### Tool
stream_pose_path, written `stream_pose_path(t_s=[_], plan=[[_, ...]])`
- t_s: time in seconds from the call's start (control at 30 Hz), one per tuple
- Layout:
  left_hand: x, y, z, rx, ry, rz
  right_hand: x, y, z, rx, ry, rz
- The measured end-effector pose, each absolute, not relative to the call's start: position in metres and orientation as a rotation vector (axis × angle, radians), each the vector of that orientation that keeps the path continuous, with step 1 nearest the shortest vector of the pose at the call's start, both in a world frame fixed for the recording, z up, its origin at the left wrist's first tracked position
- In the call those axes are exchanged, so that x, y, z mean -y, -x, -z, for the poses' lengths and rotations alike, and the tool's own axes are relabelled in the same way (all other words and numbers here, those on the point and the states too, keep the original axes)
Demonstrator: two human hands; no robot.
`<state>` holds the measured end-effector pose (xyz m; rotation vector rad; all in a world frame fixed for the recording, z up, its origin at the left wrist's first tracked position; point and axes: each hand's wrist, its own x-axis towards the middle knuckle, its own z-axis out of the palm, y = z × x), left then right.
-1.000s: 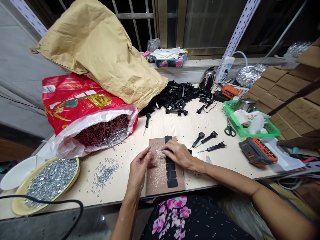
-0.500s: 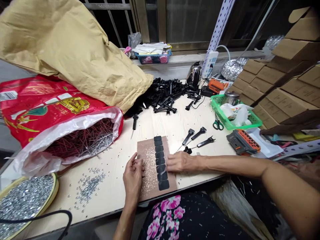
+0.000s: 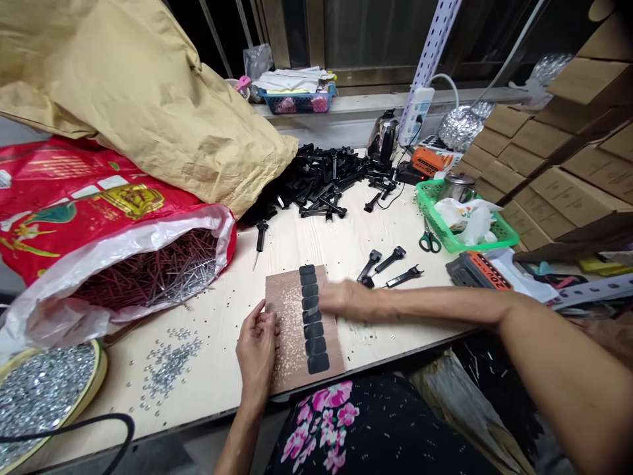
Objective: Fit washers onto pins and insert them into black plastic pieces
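Note:
A brown board [image 3: 287,330] with many pale marks lies at the table's front edge. Down its right part runs a column of several black rounded squares [image 3: 315,346]. My left hand [image 3: 257,340] rests at the board's left edge, its fingers curled; what they hold, if anything, is hidden. Over the upper right of the column is my right hand [image 3: 349,300], smeared by motion, so its fingers and anything in them cannot be made out. Several black tools with thin metal shafts [image 3: 390,259] lie beyond my right hand, and another [image 3: 261,236] lies beyond the board.
Small silvery pieces [image 3: 173,366] are scattered at left, near a yellow-rimmed bowl [image 3: 101,369]. A red bag [image 3: 89,204] holds long nails. Black parts [image 3: 331,175] are heaped at the back. At right are scissors [image 3: 429,243], a green basket [image 3: 499,231], a battery [image 3: 477,270] and boxes [image 3: 558,198].
My right hand has moved up along the black column and is now blurred. My left hand stays at the board's left edge. The whole view has shifted slightly.

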<state>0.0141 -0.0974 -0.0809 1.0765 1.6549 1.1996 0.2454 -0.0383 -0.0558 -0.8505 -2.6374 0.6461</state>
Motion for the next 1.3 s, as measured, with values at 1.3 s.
stream_pose_path(t_s=[1.3], plan=[[0.132, 0.132, 0.076, -2.417, -1.847, -0.932, -0.115, -0.138, 0.075, 2.698, 0.607, 0.118]])
